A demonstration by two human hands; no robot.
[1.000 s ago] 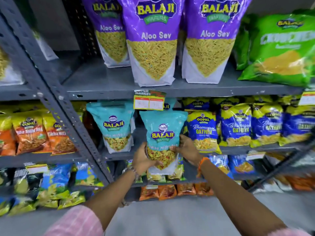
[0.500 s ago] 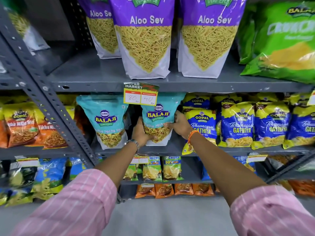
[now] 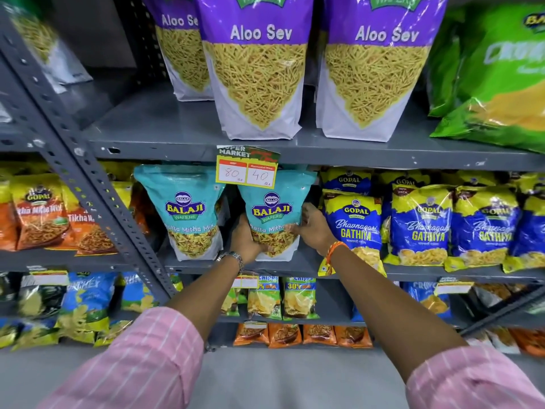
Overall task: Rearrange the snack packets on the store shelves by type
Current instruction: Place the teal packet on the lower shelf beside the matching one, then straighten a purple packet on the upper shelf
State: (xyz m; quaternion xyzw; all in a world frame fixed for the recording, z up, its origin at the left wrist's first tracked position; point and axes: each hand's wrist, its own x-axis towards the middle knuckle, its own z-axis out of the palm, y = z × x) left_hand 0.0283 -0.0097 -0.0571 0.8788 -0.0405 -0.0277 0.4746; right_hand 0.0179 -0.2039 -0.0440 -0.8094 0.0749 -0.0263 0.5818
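- Teal Balaji Khatta Mitha Mix pouch (image 3: 272, 215) now stands upright on the middle shelf (image 3: 309, 262); a second ago it was held out in front of the shelf edge and lower, and it has since been carried in under the price tag (image 3: 247, 169).
- It sits just beside a matching teal pouch (image 3: 187, 212) on its left, with the blue Gopal Gathiya packets (image 3: 354, 225) just beside it on the right.
- Left hand (image 3: 246, 242) is wrapped around the pouch's lower left corner, fingers curled across the front near its base.
- Right hand (image 3: 312, 228) presses the right edge, fingers bent onto the front face, so both hands are still grasping it.
- From where I stand, the bottom looks to be resting on the shelf, though the hands hide part of the base.
- That puts like with like: two teal pouches together, the purple Aloo Sev bags (image 3: 259, 69) on the shelf above.
- I'd judge this placement nearly done; what remains is letting go without tipping the pouch forward.
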